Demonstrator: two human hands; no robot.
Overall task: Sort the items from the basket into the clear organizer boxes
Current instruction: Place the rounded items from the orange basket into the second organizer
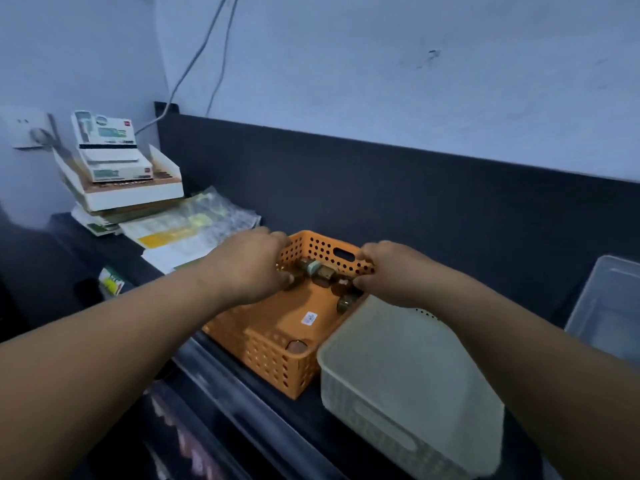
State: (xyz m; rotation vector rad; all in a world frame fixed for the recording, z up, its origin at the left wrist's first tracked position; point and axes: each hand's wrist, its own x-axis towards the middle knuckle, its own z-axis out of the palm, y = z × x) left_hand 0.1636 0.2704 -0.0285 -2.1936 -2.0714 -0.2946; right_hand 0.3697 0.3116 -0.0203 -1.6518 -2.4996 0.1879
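An orange perforated basket [270, 355] sits on the dark shelf in the middle of the head view. Several small brass-coloured fittings [320, 271] lie at its far end, and one [296, 347] lies near its front wall. My left hand [249, 268] grips the basket's far left corner, fingers curled over the rim. My right hand [388, 271] grips the far right corner the same way. A clear organizer box [588, 306] stands at the right edge, partly cut off by the frame.
A pale ribbed basket [408, 386] stands against the orange basket's right side. Stacked white boxes [114, 168] and plastic-wrapped papers [194, 230] fill the back left. A dark back panel [415, 202] runs behind the shelf. Blurred clear drawers [194, 445] lie below the front edge.
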